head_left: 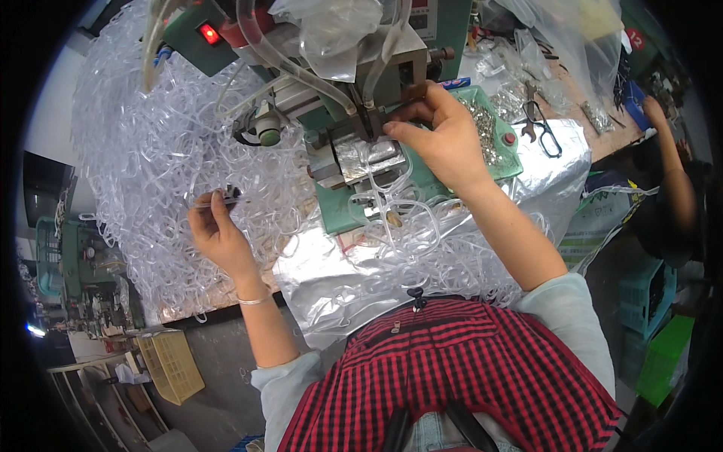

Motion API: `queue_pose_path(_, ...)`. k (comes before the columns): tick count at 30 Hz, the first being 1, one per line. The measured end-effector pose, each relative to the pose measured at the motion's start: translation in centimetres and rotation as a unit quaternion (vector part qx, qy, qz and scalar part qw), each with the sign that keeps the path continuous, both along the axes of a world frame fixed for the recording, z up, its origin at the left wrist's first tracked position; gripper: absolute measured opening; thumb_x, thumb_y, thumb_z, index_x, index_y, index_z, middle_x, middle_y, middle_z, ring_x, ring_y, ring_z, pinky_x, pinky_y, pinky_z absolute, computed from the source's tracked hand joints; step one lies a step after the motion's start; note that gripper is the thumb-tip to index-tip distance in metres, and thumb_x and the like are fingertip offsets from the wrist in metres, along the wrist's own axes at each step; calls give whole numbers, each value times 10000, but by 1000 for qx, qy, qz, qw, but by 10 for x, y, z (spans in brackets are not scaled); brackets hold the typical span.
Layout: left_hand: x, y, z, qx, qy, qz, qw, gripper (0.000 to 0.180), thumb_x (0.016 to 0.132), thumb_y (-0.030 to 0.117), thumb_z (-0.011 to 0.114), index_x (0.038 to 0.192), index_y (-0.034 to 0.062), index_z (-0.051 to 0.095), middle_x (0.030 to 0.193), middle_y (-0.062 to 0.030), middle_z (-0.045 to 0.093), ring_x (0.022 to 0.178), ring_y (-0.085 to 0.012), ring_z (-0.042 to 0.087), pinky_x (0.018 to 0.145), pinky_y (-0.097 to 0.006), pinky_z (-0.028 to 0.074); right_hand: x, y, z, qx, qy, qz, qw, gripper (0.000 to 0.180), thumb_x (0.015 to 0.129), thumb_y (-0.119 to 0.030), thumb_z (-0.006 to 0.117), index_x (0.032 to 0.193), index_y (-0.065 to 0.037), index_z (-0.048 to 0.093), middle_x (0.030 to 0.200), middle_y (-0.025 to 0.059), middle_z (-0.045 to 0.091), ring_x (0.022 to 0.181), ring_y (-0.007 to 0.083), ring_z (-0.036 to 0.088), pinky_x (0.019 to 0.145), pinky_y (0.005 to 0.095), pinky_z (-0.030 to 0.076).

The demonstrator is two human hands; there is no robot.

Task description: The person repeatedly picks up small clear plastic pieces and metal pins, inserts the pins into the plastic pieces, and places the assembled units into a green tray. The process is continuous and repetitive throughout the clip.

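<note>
My left hand (pixel 218 233) is over the left part of the bench, thumb and fingers pinched on a clear plastic strap, with a small dark piece beside the fingertips. At the green bench machine (pixel 343 211), my right hand (pixel 444 139) has its thumb and forefinger closed close to the dark metal jaws (pixel 369 123). What those fingertips grip, if anything, is too small to make out. Under the jaws, clear straps (pixel 384 184) hang in loops over the metal block. Right of the jaws, a green tray (pixel 489 135) holds many small metal parts.
A large heap of clear straps (pixel 151 151) covers the left of the bench. Scissors (pixel 544 132) and a wrench (pixel 529 113) lie by silver foil (pixel 568 143) at the right. A lit red switch (pixel 208 32) is on the machine. Another person's arm (pixel 670 151) shows far right.
</note>
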State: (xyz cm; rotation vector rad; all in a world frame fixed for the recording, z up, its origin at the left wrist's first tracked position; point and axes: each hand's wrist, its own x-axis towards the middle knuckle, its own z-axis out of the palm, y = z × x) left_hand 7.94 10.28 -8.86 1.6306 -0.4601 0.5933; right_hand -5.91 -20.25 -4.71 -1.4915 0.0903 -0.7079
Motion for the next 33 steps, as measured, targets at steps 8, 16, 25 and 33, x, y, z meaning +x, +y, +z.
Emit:
queue_pose_path(8, -46, -76, 92, -179, -80, -274, 942, 142, 1027, 165, 545, 1043, 26, 564, 996, -117, 675, 911, -230, 676, 796, -386, 597, -1, 18, 7, 143, 19, 46, 989, 452, 805, -24, 731, 1210, 49, 543, 911, 92, 717, 885, 116, 661, 820, 244, 499)
queue_pose_path(16, -55, -101, 81, -64, -233, -283, 928, 78, 1020, 59, 488, 1013, -5, 532, 928, -184, 669, 844, -272, 680, 826, -400, 574, -25, 21, 10, -4, 39, -1, 999, 393, 810, -43, 637, 1202, -11, 616, 1093, 140, 699, 1078, 218, 647, 944, 321, 479)
queue_pose_path(25, -74, -128, 35, 216, -498, -252, 801, 271, 727, 181, 806, 828, 88, 573, 1056, -99, 694, 852, -251, 635, 709, -384, 621, -45, -82, -94, -481, 202, -298, 799, 175, 756, -186, 767, 916, -121, 739, 1306, 146, 612, 1298, 368, 490, 1040, 468, 428)
queue_pose_path(33, -79, -123, 19, 191, -464, -245, 830, 242, 735, 171, 778, 882, 70, 615, 1134, -120, 675, 853, -252, 625, 870, -458, 599, -40, -82, -90, -474, 151, -287, 819, 124, 823, -109, 677, 914, -25, 692, 1121, 150, 690, 1048, 344, 633, 928, 423, 488)
